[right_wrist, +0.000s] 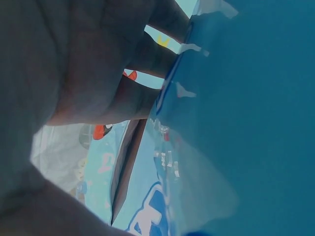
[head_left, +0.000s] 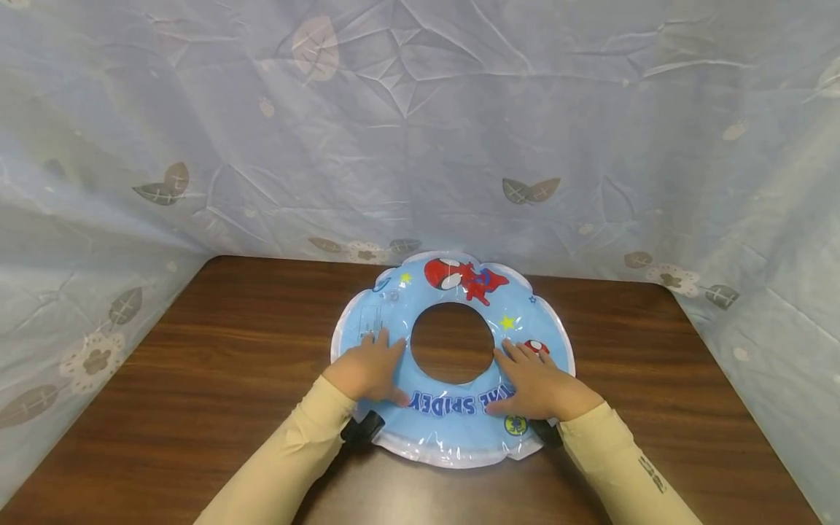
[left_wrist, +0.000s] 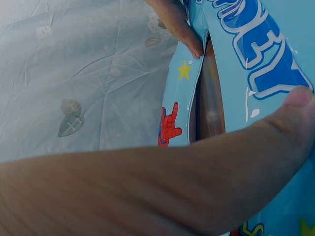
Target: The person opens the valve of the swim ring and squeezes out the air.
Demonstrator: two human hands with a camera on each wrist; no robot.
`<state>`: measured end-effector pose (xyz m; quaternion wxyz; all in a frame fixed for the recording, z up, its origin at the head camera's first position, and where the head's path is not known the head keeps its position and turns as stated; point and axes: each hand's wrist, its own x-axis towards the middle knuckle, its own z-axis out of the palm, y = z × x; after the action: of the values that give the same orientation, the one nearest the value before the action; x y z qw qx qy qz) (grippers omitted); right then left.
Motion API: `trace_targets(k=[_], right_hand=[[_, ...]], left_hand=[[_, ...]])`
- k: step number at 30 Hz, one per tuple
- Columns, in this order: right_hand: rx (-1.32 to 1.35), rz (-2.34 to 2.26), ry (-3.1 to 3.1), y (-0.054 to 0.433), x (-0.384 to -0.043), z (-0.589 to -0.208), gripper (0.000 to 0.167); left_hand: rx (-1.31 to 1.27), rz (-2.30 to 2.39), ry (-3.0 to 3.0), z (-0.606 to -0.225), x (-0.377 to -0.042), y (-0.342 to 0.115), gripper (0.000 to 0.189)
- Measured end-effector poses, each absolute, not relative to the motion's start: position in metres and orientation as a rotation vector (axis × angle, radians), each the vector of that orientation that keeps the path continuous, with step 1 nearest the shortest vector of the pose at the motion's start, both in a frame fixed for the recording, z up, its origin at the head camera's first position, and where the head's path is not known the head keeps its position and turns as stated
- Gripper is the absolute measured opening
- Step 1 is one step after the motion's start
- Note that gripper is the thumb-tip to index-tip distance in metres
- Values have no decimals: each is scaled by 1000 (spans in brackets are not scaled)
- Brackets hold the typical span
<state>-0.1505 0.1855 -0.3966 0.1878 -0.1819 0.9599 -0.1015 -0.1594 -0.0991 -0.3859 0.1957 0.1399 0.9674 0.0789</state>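
A light-blue inflatable swim ring [head_left: 453,434] lies on the wooden table, printed with a red cartoon figure, yellow stars and blue lettering upside down to me. It looks puffed up, with a pale wavy seam round its edge. On its left side rests my left hand [head_left: 372,367], fingers spread and thumb near the lettering. My right hand [head_left: 539,380] lies on the right side, fingertips by the centre hole. In the left wrist view the left thumb [left_wrist: 295,105] touches the ring beside the letters. The right wrist view shows the right fingers [right_wrist: 133,98] against the blue vinyl.
The brown wooden table [head_left: 236,350] extends to both sides of the ring. A pale curtain [head_left: 407,146] with leaf and flower prints hangs behind it and along the left and right. Dark wrist devices [head_left: 362,429] sit below both hands.
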Motion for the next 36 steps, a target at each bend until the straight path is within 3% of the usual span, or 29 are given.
trace_targets(k=[36], right_hand=[[-528,-283,2707,186,-150,-397,101]], left_hand=[[402,200,2718,-388,-160,-99,100]])
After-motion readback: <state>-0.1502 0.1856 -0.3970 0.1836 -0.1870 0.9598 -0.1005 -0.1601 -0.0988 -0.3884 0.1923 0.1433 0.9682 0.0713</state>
